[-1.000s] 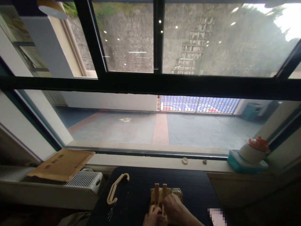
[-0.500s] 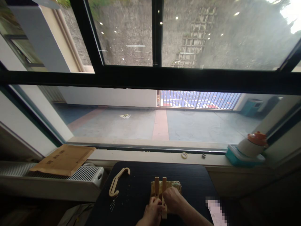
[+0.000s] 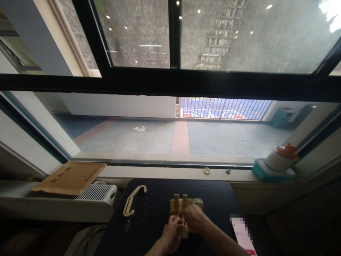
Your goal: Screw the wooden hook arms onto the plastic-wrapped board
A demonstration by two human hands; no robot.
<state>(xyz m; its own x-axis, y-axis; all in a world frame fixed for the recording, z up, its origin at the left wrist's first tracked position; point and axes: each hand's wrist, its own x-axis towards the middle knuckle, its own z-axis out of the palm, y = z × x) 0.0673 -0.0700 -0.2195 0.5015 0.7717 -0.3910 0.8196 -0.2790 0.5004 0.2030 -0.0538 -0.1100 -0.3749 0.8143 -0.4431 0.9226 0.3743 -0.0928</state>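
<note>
Two light wooden bars, a left bar [image 3: 176, 204] and a right bar [image 3: 184, 202], lie side by side, pointing away from me. Beneath them is a shiny brownish-gold wrapped packet [image 3: 198, 204] on the dark table [image 3: 156, 233]. The fingers of my left hand [image 3: 172, 231] are closed round the near part of the bars. Against the right bar, my right hand [image 3: 195, 217] is curled into a fist; what it pinches, if anything, is hidden. A curved wooden piece with hooked ends [image 3: 130, 203] lies to the left, with several thin pale sticks or nails [image 3: 128, 224] near it.
On the windowsill [image 3: 160, 172] sit a tape roll [image 3: 207, 171], a small grey object [image 3: 228, 171] and a teal box [image 3: 271, 174] under a white-and-orange pot [image 3: 281, 160]. A brown envelope [image 3: 71, 177] rests on the radiator [image 3: 102, 195] at left. A pink-white sheet [image 3: 243, 234] lies at lower right.
The whole view has shifted slightly, so things appear a little higher. Both hands stay at the wooden bars, with hardly any visible movement.
</note>
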